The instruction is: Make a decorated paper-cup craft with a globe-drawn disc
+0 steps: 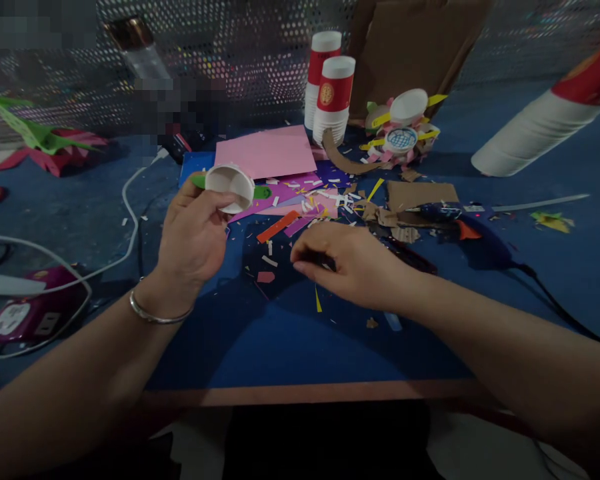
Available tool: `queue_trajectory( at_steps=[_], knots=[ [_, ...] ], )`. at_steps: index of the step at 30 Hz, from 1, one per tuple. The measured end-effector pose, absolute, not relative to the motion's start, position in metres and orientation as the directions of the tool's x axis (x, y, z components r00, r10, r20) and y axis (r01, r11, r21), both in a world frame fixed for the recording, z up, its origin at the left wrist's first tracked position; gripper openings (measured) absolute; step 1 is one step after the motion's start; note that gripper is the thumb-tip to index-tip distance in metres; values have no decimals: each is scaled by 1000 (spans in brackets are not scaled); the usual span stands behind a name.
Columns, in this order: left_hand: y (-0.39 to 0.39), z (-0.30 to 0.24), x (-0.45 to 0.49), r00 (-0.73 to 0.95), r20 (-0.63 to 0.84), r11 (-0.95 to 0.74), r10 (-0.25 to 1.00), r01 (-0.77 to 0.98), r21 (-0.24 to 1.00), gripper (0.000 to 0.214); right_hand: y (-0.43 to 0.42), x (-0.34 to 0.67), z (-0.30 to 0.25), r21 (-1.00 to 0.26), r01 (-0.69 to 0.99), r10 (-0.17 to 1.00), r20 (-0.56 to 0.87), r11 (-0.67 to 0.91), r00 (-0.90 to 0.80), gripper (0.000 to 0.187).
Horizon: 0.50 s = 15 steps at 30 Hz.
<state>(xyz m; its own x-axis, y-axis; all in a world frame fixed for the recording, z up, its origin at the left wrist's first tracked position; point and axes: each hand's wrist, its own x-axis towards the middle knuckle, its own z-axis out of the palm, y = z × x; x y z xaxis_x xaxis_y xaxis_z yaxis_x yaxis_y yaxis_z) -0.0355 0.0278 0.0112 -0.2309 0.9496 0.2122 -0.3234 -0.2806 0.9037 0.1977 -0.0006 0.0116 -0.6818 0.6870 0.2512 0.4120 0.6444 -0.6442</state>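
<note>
My left hand [193, 237] grips a white paper cup [230, 189], its open mouth turned toward me. Green paper pieces [263, 193] stick out on both sides of the cup. Low over the blue tabletop, my right hand [343, 260] has its fingers curled toward the thumb; whatever is in them, if anything, is hidden. Around it lie an orange paper strip [278, 227], a yellow sliver [319, 300] and many small white scraps. Behind the cup rests a sheet of pink paper [267, 152], with purple paper partly under it.
Two stacks of paper cups [334, 93] stand at the back, and another stack [535, 133] leans at right. A blue glue gun [485, 237] lies right, its cord trailing. A decorated paper-cup craft [403, 137] sits behind. A purple power box [30, 310] with white cables is left.
</note>
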Motion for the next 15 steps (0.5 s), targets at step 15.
queue_trajectory(
  at_steps=[15],
  knots=[
    [25,-1,-36,-126,241,-267,962,-263,927,22,-9,140,22,-329,679,700,-72,656,-711,29]
  ],
)
